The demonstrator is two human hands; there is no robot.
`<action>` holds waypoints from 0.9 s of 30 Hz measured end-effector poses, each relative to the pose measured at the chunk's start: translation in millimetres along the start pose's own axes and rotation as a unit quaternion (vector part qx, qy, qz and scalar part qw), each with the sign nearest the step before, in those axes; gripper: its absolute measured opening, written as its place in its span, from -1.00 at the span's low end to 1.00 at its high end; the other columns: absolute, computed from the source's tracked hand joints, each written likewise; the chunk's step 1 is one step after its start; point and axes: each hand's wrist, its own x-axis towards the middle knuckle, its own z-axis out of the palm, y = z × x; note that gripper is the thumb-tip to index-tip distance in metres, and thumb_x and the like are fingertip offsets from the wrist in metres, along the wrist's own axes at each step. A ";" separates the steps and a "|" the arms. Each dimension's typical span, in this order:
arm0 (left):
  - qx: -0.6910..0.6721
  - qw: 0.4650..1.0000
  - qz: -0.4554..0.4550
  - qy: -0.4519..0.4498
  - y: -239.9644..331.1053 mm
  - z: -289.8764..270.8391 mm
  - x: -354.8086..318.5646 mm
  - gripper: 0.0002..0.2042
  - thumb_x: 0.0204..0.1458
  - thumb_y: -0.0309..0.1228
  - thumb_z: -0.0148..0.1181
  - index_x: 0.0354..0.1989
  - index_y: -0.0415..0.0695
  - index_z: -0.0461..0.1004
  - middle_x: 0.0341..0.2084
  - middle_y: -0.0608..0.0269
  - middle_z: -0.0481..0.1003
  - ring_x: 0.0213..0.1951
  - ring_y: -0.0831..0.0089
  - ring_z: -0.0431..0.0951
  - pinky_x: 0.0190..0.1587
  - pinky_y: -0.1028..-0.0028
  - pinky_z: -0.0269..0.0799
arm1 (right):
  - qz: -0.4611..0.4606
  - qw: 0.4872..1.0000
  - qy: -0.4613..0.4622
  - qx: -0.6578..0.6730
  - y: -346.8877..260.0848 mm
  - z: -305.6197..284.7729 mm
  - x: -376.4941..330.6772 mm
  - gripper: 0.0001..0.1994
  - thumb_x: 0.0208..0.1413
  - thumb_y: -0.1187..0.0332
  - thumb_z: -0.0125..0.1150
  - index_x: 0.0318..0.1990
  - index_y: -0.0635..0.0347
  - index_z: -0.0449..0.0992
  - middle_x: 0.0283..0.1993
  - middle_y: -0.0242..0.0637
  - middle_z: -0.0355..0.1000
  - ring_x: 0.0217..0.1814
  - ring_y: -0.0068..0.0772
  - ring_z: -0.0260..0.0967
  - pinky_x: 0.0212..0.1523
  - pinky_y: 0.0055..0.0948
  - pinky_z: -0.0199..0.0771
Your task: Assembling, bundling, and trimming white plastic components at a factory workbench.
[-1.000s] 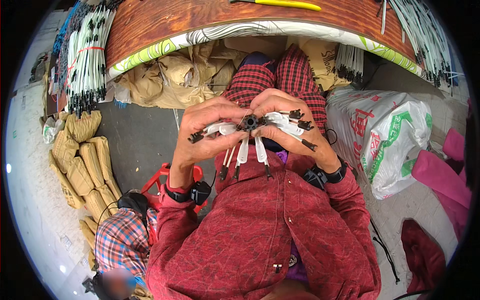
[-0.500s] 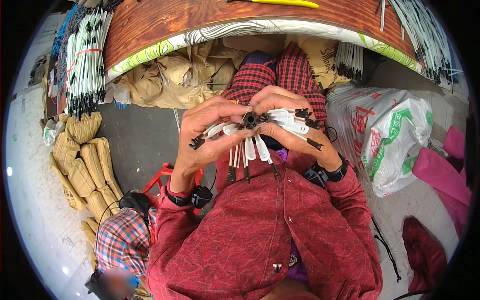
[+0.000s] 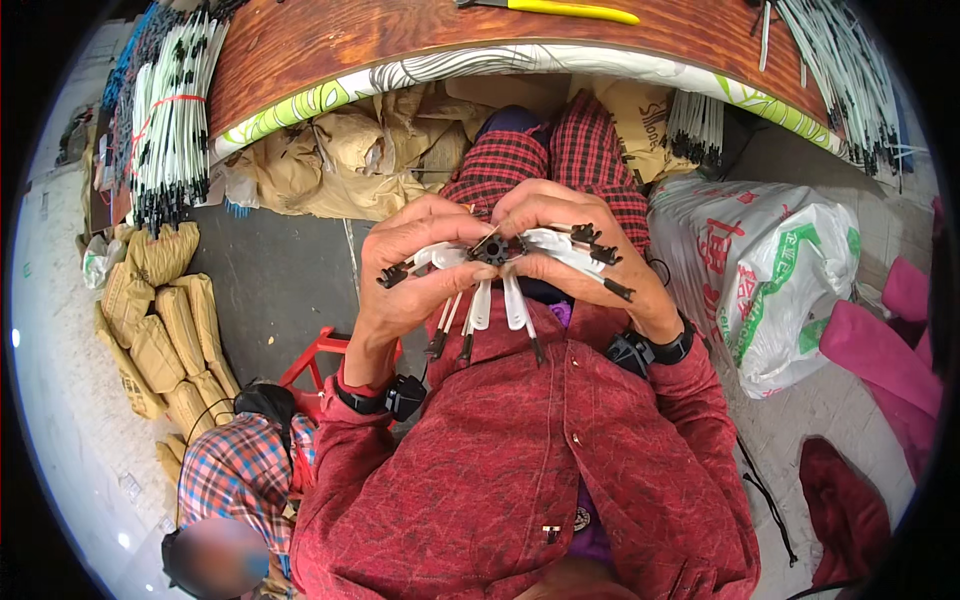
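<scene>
At the frame's centre, your left hand [image 3: 395, 240] and right hand [image 3: 632, 265] pinch the round black plastic hub [image 3: 492, 250] among slim white ribs [image 3: 482, 305] with black tips; best keep it steady, ribs untangled. Beyond, top centre, lies a yellow-handled tool [image 3: 575, 11].

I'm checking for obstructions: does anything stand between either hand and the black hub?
Nothing visible does. The left hand and right hand already close in right at the black hub, with white-and-black rods fanning outward around it.
</scene>
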 end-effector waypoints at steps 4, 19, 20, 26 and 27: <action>0.005 1.000 0.027 0.005 -3.2 -4.8 -1.1 -0.64 -0.24 -0.46 0.54 -0.19 -0.22 0.65 -0.32 0.18 0.55 -0.26 0.44 0.53 -0.22 0.49 0.43 | 0.035 0.998 -0.002 0.050 0.4 -4.2 0.4 -0.73 0.00 0.40 0.41 -0.17 0.31 0.54 -0.11 -0.16 0.49 -0.06 -0.28 0.48 -0.06 -0.36 0.46; -0.024 0.999 0.019 -0.016 -5.7 -6.2 3.2 -0.67 -0.23 -0.53 0.49 -0.21 -0.27 0.61 -0.22 0.06 0.55 -0.16 0.33 0.55 -0.08 0.41 0.44 | 0.105 0.985 0.007 0.135 1.2 -2.7 4.9 -0.79 0.00 0.42 0.44 -0.27 0.26 0.51 -0.16 -0.23 0.45 -0.07 -0.44 0.42 -0.03 -0.43 0.42; -0.024 0.999 0.020 -0.013 -5.9 -6.1 2.8 -0.67 -0.23 -0.53 0.49 -0.21 -0.27 0.61 -0.22 0.06 0.55 -0.16 0.33 0.55 -0.08 0.41 0.44 | 0.122 0.979 0.026 0.159 0.0 0.1 4.8 -0.79 -0.01 0.42 0.44 -0.29 0.25 0.50 -0.16 -0.24 0.44 -0.08 -0.45 0.41 -0.05 -0.43 0.42; -0.028 0.999 0.019 -0.006 -7.5 -5.8 0.8 -0.66 -0.25 -0.54 0.48 -0.21 -0.27 0.61 -0.23 0.07 0.56 -0.18 0.35 0.55 -0.09 0.42 0.44 | 0.044 0.994 0.010 0.100 7.6 -2.2 5.7 -0.80 -0.03 0.45 0.45 -0.35 0.22 0.47 -0.21 -0.28 0.43 -0.16 -0.48 0.40 -0.13 -0.45 0.39; -0.021 1.000 0.020 -0.005 -7.6 -5.7 0.6 -0.66 -0.25 -0.55 0.48 -0.21 -0.27 0.61 -0.24 0.07 0.56 -0.18 0.35 0.56 -0.09 0.42 0.44 | 0.037 0.996 0.014 0.085 7.2 -1.6 6.4 -0.80 -0.04 0.45 0.45 -0.36 0.21 0.48 -0.22 -0.29 0.43 -0.18 -0.48 0.40 -0.15 -0.46 0.39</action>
